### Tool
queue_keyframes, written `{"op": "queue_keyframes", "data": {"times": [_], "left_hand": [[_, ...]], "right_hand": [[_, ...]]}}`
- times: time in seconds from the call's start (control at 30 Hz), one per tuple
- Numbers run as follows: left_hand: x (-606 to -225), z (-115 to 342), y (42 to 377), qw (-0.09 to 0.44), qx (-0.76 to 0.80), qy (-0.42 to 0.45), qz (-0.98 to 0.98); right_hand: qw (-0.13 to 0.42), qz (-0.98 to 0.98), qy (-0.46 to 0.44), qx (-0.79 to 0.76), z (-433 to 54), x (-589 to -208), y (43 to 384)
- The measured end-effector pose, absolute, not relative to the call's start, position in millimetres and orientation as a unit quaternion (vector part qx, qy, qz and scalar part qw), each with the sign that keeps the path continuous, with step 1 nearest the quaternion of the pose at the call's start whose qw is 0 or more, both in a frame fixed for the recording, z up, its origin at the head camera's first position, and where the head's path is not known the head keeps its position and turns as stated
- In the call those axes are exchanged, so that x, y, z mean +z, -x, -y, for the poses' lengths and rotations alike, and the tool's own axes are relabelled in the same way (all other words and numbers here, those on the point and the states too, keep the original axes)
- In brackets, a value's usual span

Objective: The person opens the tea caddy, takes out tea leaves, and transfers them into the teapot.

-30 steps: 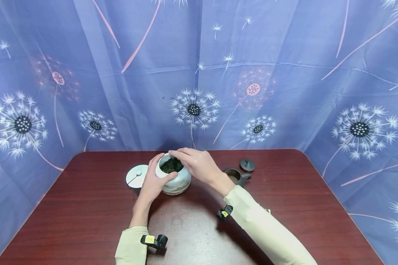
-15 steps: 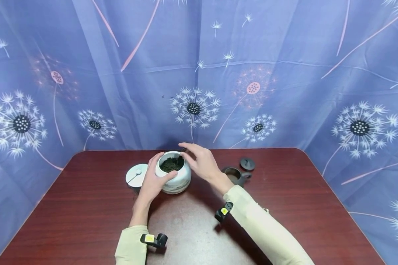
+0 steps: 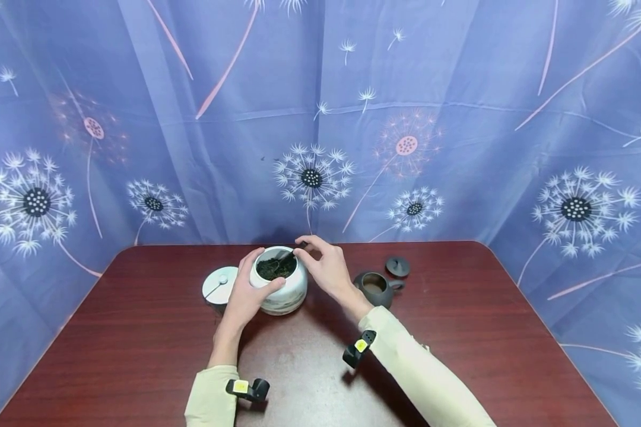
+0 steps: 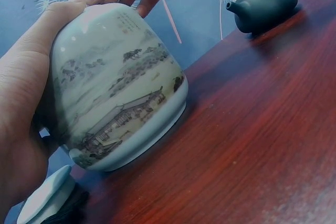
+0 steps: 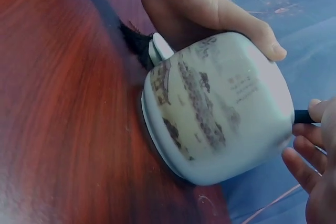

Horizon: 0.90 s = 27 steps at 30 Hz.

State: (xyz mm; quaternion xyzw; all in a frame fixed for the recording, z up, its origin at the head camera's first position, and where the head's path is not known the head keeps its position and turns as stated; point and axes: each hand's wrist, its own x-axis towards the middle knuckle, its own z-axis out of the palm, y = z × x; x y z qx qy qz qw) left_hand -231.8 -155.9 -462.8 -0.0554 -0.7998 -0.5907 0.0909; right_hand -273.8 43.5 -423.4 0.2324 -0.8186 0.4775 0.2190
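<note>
A white ceramic jar [image 3: 285, 296] painted with a landscape stands on the table, its mouth open over dark tea leaves [image 3: 269, 270]. My left hand [image 3: 248, 290] grips the jar's left side, thumb across the near front and fingers round the far side. At the right of the rim, my right hand [image 3: 327, 267] pinches the black handle of a tea scoop [image 5: 303, 116] between thumb and fingers. The scoop slants down into the mouth, its lower end among the leaves. In the left wrist view, the jar [image 4: 118, 87] hides the scoop.
The white jar lid [image 3: 218, 286] lies left of my left hand, a black tassel [image 5: 137, 45] beside it. Right of the jar stands a dark teapot [image 3: 375, 299] without its lid; the teapot lid [image 3: 397, 266] lies behind it. A blue curtain [image 3: 235, 148] hangs behind the table [image 3: 139, 332].
My right hand has shifted right from above the jar's mouth to its right rim, bringing the scoop into sight as it tilts. My left hand and the jar have stayed put.
</note>
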Motion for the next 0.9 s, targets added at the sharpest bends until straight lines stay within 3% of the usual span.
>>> {"op": "queue_keyframes", "data": {"times": [0.37,0.9], "left_hand": [[-468.0,154.4,230.2,0.093,-0.591,0.057,0.8],[-425.3,146.4,207.2,0.071,-0.592,0.049,0.801]], "right_hand": [[0.149,0.792,-0.162,0.569,-46.2,-429.9,268.3],[0.153,0.764,-0.159,0.606,-63.6,-417.4,267.3]]}}
